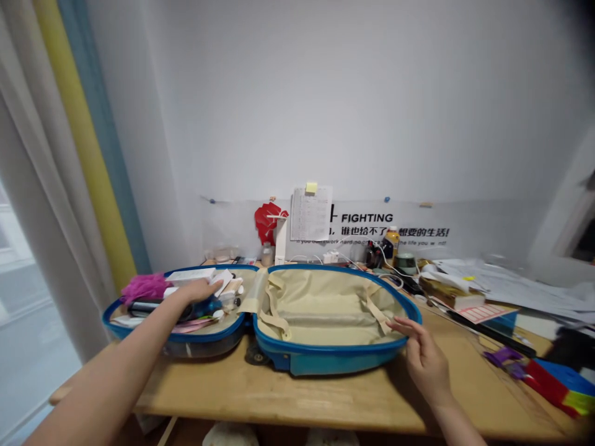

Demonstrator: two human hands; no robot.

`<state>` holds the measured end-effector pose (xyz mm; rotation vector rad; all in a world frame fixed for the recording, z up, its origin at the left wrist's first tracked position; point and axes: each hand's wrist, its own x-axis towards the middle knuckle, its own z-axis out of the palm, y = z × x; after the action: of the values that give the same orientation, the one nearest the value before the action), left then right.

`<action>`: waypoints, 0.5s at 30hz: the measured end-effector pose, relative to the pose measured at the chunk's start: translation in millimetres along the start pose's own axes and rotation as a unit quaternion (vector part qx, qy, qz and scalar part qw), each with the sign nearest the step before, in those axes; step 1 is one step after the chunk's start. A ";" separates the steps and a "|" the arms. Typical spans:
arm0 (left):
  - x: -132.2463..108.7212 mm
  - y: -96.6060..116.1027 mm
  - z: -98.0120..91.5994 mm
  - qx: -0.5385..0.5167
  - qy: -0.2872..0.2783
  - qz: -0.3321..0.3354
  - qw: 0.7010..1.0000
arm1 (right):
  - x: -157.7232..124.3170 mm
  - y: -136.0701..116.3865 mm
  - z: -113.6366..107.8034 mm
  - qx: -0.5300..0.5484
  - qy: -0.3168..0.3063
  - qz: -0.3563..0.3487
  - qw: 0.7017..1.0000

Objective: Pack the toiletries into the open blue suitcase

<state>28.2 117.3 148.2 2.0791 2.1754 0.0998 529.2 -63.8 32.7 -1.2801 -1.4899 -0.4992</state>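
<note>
A small blue suitcase point(325, 359) lies open flat on a wooden desk point(279, 396). Its right half shows a beige lining with straps and holds nothing else. The left half is filled with small items, among them a magenta puff point(144, 286) and white boxes point(193, 274). My left hand point(199, 290) reaches into the left half and rests on the items there, palm down, its fingers lying flat over them. My right hand point(421, 354) touches the right rim of the suitcase with its fingers spread, holding nothing.
Books and papers point(469, 291) pile up on the desk's right side, with coloured blocks point(558, 384) near the front right. Bottles point(392, 243), cables and a white lamp point(280, 238) stand along the back wall. A curtain point(56, 186) hangs at the left.
</note>
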 end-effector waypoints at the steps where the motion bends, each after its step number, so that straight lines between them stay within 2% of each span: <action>1: 1.4 0.7 0.6 -0.007 -0.006 0.002 1.000 | -1.7 2.4 2.1 0.010 0.002 -0.001 1.000; 6: 3.1 0.5 3.2 -0.019 -0.001 -0.011 1.000 | -3.0 15.9 6.1 0.016 0.005 -0.026 1.000; 10: -1.1 4.4 0.3 -0.009 0.056 -0.011 0.998 | -4.4 24.8 4.8 0.000 -0.030 -0.045 0.999; 13: -9.7 21.1 -8.0 -0.049 0.123 0.014 0.991 | -7.3 26.8 6.1 -0.003 -0.024 -0.041 0.999; 15: -18.9 42.3 -13.5 -0.082 0.159 0.052 0.983 | -9.0 26.5 7.1 -0.003 -0.018 -0.044 0.999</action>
<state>69.0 101.0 168.3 2.2048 2.1306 0.6404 548.4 -53.0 14.1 -1.2380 -1.5818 -0.5416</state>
